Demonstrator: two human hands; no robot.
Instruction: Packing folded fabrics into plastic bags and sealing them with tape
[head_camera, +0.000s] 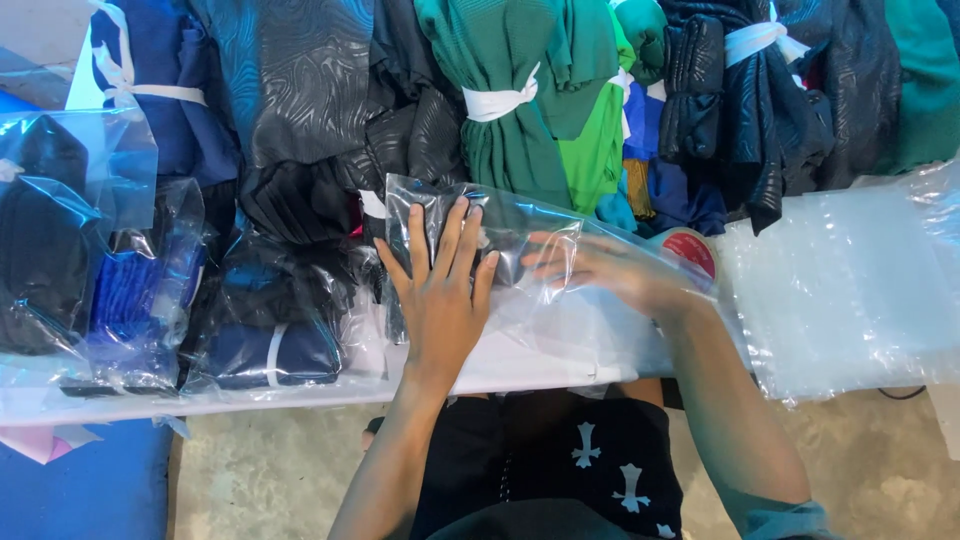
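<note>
The person stands at a white table (300, 400) with a clear plastic bag (520, 270) lying flat on it, straight in front of them. The bag's long axis runs left to right along the table edge. A dark folded cloth (440, 225) fills its left end, and the right end, thin and empty, points toward the right hand. The film is glossy and crinkled, catching light in pale streaks; the cloth inside looks matte with a fine ribbed weave.

The left hand (440, 290) lies palm down on top of the bag, fingers spread and straight, pressing the filled end flat rather than gripping it. The right hand (600, 270) is inside the bag's right end or under its top layer, seen through the film and blurred; its fingers look stretched out and slightly apart, pointing left toward the cloth, but I cannot tell whether they pinch anything.

Along the far side of the table lie bundles of fabric (520, 90) in green, blue and black, soft and draped, several tied round the middle with white strips. To the left sit packed bags (140, 290) holding blue and black cloth, shiny and rumpled. To the right lies a flat stack of empty clear bags (850, 290), smooth and milky where the layers overlap. A round red and white roll (690, 250) shows just beyond the right wrist.
</note>
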